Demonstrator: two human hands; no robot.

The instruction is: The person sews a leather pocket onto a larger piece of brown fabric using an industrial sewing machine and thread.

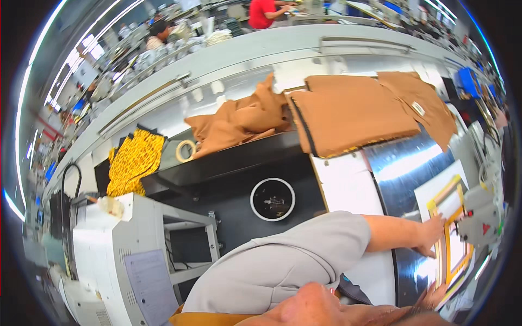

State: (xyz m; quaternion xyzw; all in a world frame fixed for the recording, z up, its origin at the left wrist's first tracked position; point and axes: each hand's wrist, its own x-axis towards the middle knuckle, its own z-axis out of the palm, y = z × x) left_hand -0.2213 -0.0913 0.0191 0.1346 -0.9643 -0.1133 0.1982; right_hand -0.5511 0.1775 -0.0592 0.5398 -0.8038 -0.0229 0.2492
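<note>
At the right, a rectangular yellow-edged frame (458, 261) lies at a grey machine head (484, 217) with red and green parts, partly over a white sheet (427, 193). My left hand (430, 236), at the end of a bare forearm below a grey sleeve, grips the frame's left side. Lower down, my right hand (432, 298) is at the frame's near end with fingers on it, mostly hidden by the frame and the lower edge of the view. A polished steel table surface (410, 163) runs beneath them.
Brown fabric stacks (353, 114), a crumpled brown pile (234, 125), a tape roll (186, 151) and yellow patterned fabric (133, 163) line the back. A round white-rimmed container (272, 180) sits centrally. A grey cabinet (100, 244) stands left; people work beyond the long rail (136, 114).
</note>
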